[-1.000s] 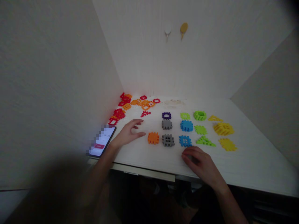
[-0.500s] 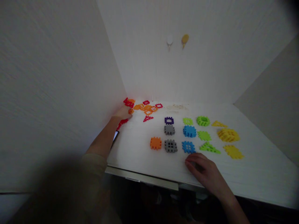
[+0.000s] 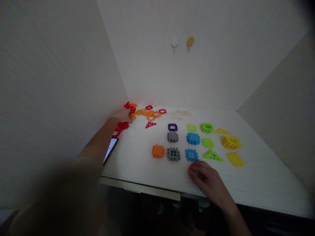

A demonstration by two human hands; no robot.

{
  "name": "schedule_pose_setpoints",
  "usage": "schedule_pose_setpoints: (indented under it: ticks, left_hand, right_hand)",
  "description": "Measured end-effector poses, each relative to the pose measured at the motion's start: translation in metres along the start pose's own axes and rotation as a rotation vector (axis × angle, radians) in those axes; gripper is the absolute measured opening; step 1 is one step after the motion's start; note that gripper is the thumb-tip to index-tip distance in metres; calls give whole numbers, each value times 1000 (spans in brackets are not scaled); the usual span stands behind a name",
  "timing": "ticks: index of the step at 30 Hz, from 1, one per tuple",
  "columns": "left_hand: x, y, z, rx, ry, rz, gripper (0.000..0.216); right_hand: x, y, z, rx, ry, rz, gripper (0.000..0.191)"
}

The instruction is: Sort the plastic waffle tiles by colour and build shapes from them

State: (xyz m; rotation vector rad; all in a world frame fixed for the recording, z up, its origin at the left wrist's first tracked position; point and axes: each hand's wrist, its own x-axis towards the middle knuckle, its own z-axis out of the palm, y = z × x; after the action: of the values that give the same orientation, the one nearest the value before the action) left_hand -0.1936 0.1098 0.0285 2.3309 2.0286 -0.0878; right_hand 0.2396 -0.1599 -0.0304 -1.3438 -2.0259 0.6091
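Observation:
At the far left of the table, my left hand point(image 3: 123, 115) is closed at the fingertips on a small orange building block point(image 3: 132, 117), beside a pile of orange interlocking blocks point(image 3: 150, 114). Red blocks point(image 3: 121, 127) lie just below that wrist, and a red triangle piece point(image 3: 150, 125) is to its right. My right hand point(image 3: 208, 178) rests near the front edge with curled fingers, thumb and fingertips close together and nothing seen in them. Just beyond its fingers lies a blue window block point(image 3: 192, 155), with a green triangle piece point(image 3: 213, 155) to the right.
Sorted by colour stand an orange block point(image 3: 157, 151), grey blocks point(image 3: 173, 153), a purple frame point(image 3: 172, 127), blue blocks point(image 3: 193, 138), green blocks point(image 3: 207, 127) and yellow blocks point(image 3: 231, 142). A phone point(image 3: 110, 150) lies by the left wall. Two hooks point(image 3: 190, 41) hang on the back wall.
The view has turned slightly right, so everything sits further left in the picture. More of the phone and of the red blocks shows. Both hands keep nearly the same places on the table.

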Motion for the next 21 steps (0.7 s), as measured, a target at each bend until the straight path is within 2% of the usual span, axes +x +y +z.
schedule_pose_setpoints:
  ticks: [3,7,9,11,14,17,21]
  left_hand:
    - [-5,10,-8,-51,45,24,48]
    - [-27,48,-16,-263,119,201,54]
    - [-43,74,-14,-354,97,330,58]
    - [-59,99,-7,-408,25,456,57]
    - [-75,125,6,-455,-62,542,58]
    - [-79,135,15,-431,-79,537,59]
    - [-75,134,17,-435,-89,544,57]
  right_hand:
    - [0,1,0,1,-1,-9,16]
    - [-1,2,1,4,-5,-13,15]
    - [-1,3,1,7,4,-14,14]
    - [-2,3,2,11,13,-16,14]
    - [-2,3,2,8,12,-11,15]
    - [-2,2,1,2,10,0,15]
    - [-1,0,1,5,19,-9,15]
